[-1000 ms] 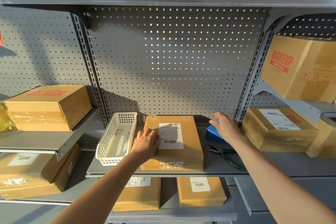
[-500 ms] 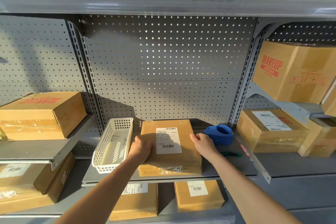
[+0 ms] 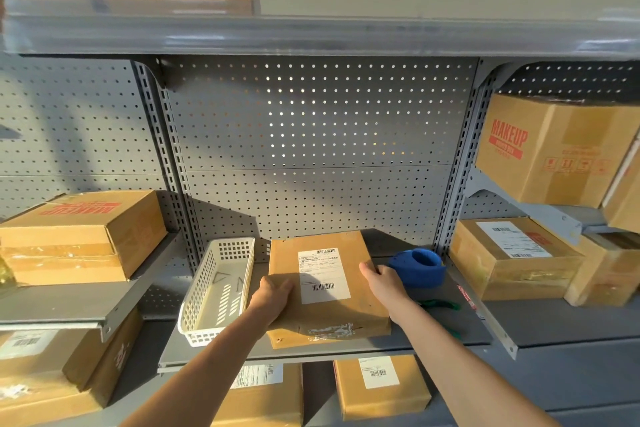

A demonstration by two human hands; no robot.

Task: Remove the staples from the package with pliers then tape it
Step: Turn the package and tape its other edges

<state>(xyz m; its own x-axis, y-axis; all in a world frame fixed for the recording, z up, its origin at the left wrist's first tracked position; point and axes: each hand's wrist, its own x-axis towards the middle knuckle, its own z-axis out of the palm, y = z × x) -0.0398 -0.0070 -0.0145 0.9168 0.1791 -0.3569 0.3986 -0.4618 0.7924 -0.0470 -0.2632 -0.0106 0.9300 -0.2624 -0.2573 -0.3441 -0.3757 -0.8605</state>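
Observation:
A flat brown package (image 3: 349, 308) with a white barcode label lies on the grey middle shelf (image 3: 398, 345). My left hand (image 3: 273, 298) grips its left edge, and my right hand (image 3: 382, 282) grips its right edge. Torn tape residue shows on the package's front face. A blue tape dispenser (image 3: 420, 267) stands just right of my right hand. The green-handled pliers (image 3: 440, 305) lie on the shelf behind my right forearm, partly hidden.
A white plastic basket (image 3: 216, 291) holding a couple of loose staples stands left of the package. Cardboard boxes (image 3: 79, 236) fill the side shelves, and more boxes (image 3: 381, 386) sit on the shelf below. A perforated metal back panel (image 3: 311, 149) closes the bay.
My right hand left the tape dispenser area and came to the package's right edge. My left hand shifted from the top of the package to its left edge. The view tilted upward.

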